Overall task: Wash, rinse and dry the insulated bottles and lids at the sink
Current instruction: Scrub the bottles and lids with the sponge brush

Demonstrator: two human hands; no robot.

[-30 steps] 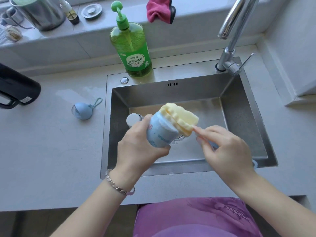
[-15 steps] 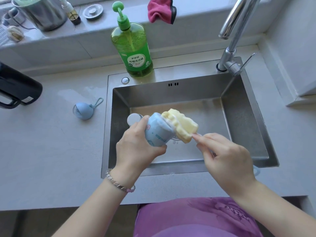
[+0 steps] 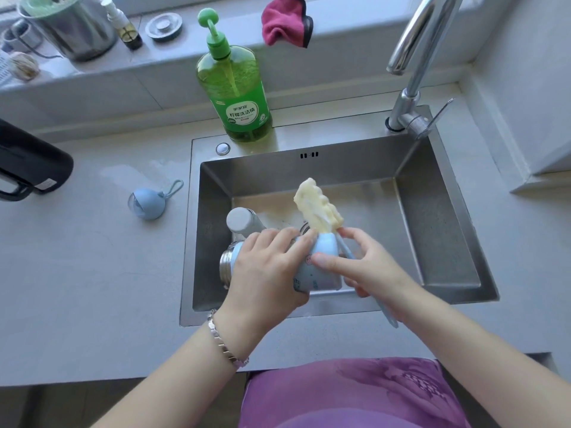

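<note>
You are in the washing step. Your left hand (image 3: 265,273) is wrapped around a pale blue bottle (image 3: 318,270), holding it on its side over the near part of the sink (image 3: 445,242), with its metal threaded mouth (image 3: 225,268) turned to your left and its base to your right. Your right hand (image 3: 367,267) pinches the blue handle of a bottle brush (image 3: 318,208); its thumb lies against the bottle's side, and the yellow sponge head stands up just past the bottle's base, touching or almost touching it. The handle's tail sticks out below your right wrist.

A second bottle with a pale round end (image 3: 241,220) rests in the sink just behind your left hand. On the worktop (image 3: 92,288) to the left lies a small blue lid with a loop (image 3: 148,203), well apart from the bottle. A green soap bottle (image 3: 234,84) stands on the sink's back edge, the tap (image 3: 411,57) is at the back right with no water visible from it, and a red cloth (image 3: 284,23) sits on the ledge behind.

The outside and base look to be what you are scrubbing. Next, I judge, you either work the sponge over the rest of the shell or turn the mouth toward the brush and push the head inside. That calls for a firm left grip, since the wet bottle may slip, and for turning the bottle rather than the brush.
</note>
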